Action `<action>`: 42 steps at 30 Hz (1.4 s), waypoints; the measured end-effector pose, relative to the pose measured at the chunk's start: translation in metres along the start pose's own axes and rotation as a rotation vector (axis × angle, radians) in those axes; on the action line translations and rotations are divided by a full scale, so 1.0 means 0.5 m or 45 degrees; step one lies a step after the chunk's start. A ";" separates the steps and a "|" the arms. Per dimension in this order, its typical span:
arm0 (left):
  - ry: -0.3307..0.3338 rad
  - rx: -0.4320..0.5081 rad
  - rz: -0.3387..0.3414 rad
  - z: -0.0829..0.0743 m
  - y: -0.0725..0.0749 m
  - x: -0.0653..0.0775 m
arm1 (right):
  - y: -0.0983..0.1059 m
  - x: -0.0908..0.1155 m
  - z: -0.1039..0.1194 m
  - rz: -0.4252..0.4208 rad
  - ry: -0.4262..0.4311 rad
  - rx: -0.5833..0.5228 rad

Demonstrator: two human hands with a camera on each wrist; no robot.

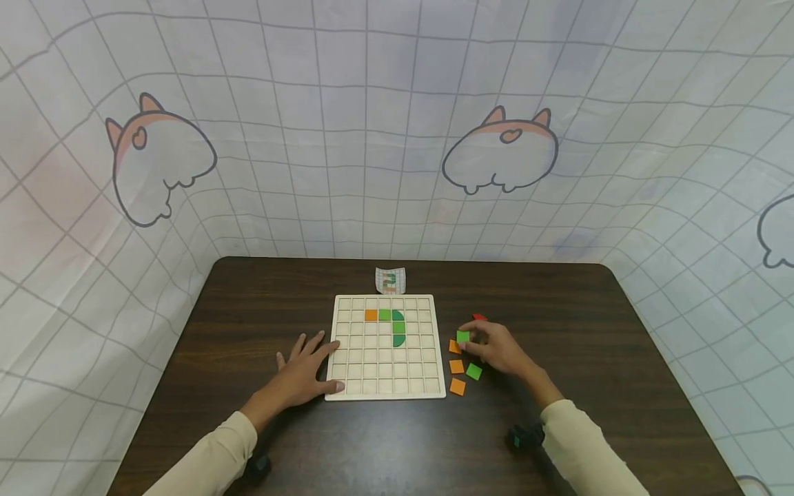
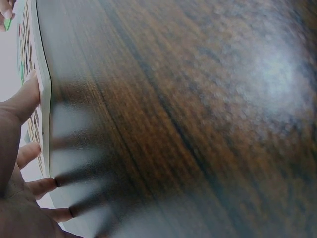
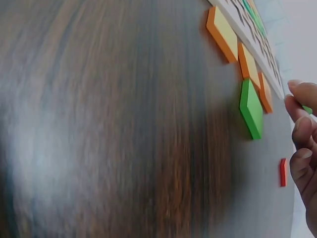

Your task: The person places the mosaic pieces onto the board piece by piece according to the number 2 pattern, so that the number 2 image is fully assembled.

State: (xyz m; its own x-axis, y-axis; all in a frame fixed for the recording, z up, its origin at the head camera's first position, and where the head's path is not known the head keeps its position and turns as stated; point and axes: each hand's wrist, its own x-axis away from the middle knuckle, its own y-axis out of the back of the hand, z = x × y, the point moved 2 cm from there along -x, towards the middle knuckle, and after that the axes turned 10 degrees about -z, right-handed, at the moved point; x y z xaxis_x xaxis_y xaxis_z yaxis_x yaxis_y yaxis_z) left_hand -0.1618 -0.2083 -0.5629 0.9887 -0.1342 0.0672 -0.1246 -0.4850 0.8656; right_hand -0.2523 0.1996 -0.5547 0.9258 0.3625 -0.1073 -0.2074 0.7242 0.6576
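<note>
A white gridded board (image 1: 366, 372) lies on the dark table. In its upper cells sit an orange square (image 1: 371, 315), a green square (image 1: 384, 315) with another below and to its right, and two dark green rounded pieces (image 1: 399, 340). My left hand (image 1: 300, 377) rests at the board's left edge, fingers spread, thumb and a finger touching the rim. Just right of the board, my right hand (image 1: 501, 348) pinches a green square tile (image 1: 463, 336) between thumb and finger. Under and near it lie orange tiles (image 1: 456, 366), a loose green tile (image 1: 474, 371) and a red piece (image 1: 480, 317).
A small printed card (image 1: 390, 280) with a coloured figure lies behind the board. A white grid-patterned curtain (image 1: 397, 138) surrounds the table's back and sides. Dark wrist devices (image 1: 524, 437) sit beneath the sleeves.
</note>
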 end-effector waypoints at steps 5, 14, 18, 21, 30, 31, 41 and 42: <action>-0.006 0.006 -0.001 -0.001 0.001 0.000 | -0.014 -0.005 0.015 0.036 0.027 -0.055; 0.000 0.010 -0.002 -0.004 0.003 -0.001 | -0.035 -0.019 0.036 0.081 0.019 -0.084; 0.005 0.008 -0.001 -0.006 0.004 -0.001 | -0.044 -0.024 0.047 0.103 0.024 -0.126; 0.009 0.011 -0.008 -0.006 0.003 -0.003 | -0.050 -0.026 0.055 0.119 0.038 -0.179; 0.004 0.014 -0.027 -0.003 0.001 -0.005 | -0.066 -0.031 0.069 0.108 0.060 -0.140; 0.005 0.014 -0.027 -0.003 0.001 -0.005 | -0.067 -0.032 0.071 0.107 0.061 -0.136; 0.007 0.007 -0.004 -0.004 0.003 -0.005 | -0.088 -0.044 0.096 0.123 0.070 -0.140; 0.006 0.005 -0.003 -0.005 0.003 -0.004 | -0.092 -0.046 0.098 0.129 0.077 -0.146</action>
State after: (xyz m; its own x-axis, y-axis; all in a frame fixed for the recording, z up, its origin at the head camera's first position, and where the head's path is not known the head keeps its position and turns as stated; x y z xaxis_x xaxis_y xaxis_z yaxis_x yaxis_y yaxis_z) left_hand -0.1640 -0.2069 -0.5605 0.9894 -0.1289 0.0672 -0.1224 -0.4890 0.8637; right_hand -0.2485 0.1294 -0.5457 0.8785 0.4689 -0.0918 -0.3364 0.7434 0.5781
